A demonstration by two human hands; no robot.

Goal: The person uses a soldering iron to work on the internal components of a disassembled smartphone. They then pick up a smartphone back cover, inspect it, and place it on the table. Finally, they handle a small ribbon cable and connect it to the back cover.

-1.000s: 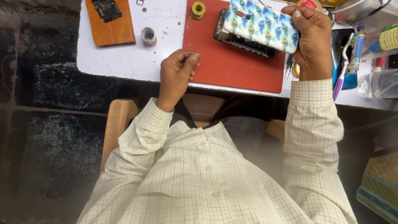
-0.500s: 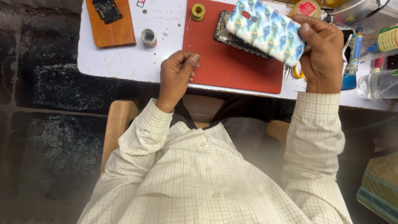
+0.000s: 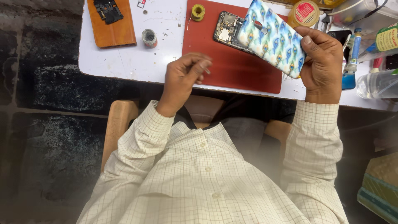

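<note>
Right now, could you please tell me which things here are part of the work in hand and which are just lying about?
In hand:
right hand gripping the peacock-pattern phone cover
opened phone on the red mat
left hand, fingers pinched

Lying about:
solder spool
brown leather case
small tin
round jar
blue tube

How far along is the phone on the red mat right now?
Done: the opened phone lies on the red mat with its circuit boards exposed, so its back is already off. In hand: the right hand holds the peacock-patterned cover tilted above the phone; the left hand pinches something too small to identify. Left: the phone is not closed up, and a black part sits on the orange block.
</note>
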